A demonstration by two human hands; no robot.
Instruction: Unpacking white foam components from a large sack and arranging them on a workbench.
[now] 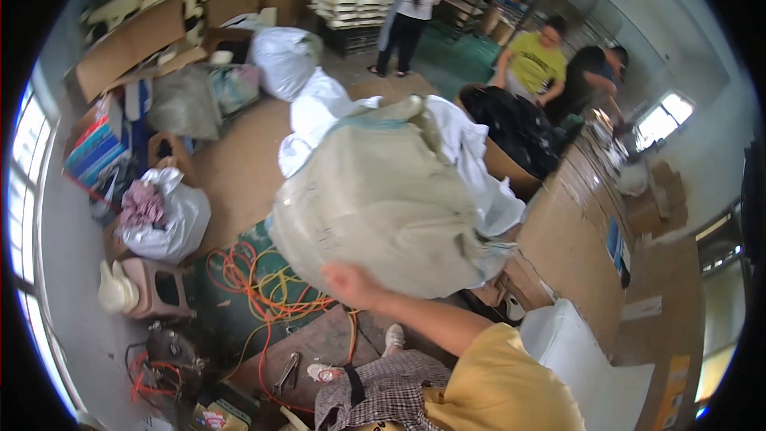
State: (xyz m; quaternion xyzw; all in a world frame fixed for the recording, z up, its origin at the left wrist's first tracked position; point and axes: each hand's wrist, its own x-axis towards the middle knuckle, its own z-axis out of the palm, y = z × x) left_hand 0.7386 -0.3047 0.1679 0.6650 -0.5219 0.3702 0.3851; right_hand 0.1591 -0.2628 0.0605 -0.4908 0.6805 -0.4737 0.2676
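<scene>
A large, bulging beige woven sack (375, 199) fills the middle of the view, with faint dark marks on its side and a teal strip along its upper edge. My right hand (351, 283) is in front of the sack's lower left side, at the end of a bare forearm and yellow sleeve. Motion smears its fingers, so whether they grip the fabric is unclear. White cloth or sheeting (319, 116) shows behind the sack, and more white material (475, 160) hangs at its right. My left hand does not show.
Orange and yellow hoses (259, 287) tangle on the floor, near pliers (287, 371). At left are a stool (159, 283) and a white bag (179, 219). A cardboard-covered table (574, 231) runs along the right. Several people work farther back, one in a yellow-green top (536, 64).
</scene>
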